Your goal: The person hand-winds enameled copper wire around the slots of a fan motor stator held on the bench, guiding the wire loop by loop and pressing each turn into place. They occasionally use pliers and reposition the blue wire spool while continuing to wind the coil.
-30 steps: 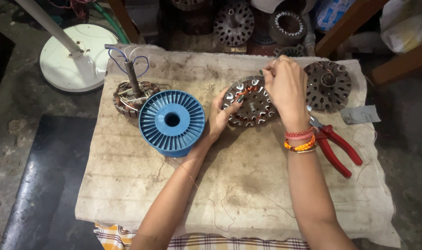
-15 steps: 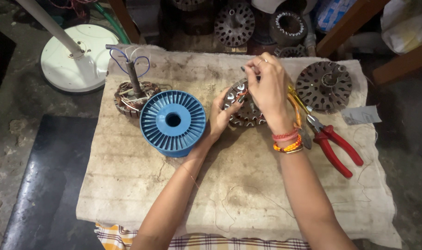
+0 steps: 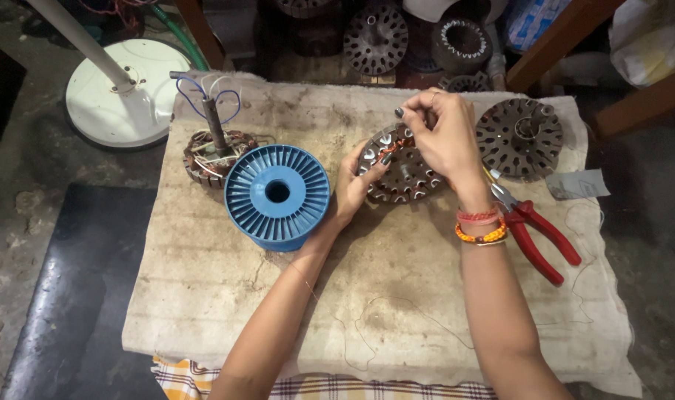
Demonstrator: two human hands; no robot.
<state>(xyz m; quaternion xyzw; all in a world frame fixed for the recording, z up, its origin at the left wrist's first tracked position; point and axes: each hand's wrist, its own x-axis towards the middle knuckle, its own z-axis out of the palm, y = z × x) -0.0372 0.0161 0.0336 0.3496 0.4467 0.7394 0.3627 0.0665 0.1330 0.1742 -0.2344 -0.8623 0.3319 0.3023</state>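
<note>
We see a round dark metal stator core with slots and some copper winding lying on the stained cloth-covered bench, near its far middle. Our left hand grips the left edge of the core with curled fingers. Our right hand is above the core's upper part, the fingertips pinched together on a thin copper wire. Just left of the left hand stands a blue plastic ribbed spool, and behind it a wound stator with a shaft. To the right lie another bare slotted metal disc and red-handled pliers.
</note>
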